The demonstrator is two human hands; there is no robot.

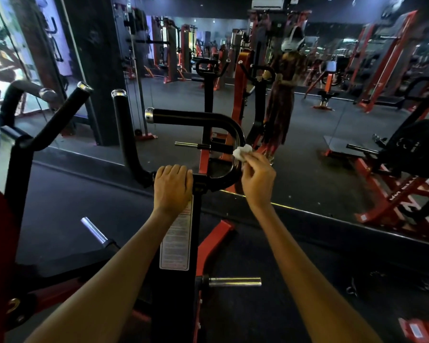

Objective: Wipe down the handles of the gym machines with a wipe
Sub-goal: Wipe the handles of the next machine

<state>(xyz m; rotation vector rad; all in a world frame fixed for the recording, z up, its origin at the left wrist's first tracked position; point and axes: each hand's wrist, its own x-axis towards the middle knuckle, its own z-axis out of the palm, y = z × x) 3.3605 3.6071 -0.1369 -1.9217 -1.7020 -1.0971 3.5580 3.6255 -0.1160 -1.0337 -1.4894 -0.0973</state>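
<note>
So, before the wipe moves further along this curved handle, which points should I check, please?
1. Right hand pinches the white wipe: ok.
2. Wipe touches the curved handle at its bend: ok.
3. Left hand rests on the machine's post, steadying: ok.
4. Straight part toward the chrome end cap free of obstacles: ok.
5. Handle already clean behind the wipe: cannot tell.

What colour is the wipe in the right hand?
White; the wipe shows best in the head view, against the black handle.
</note>
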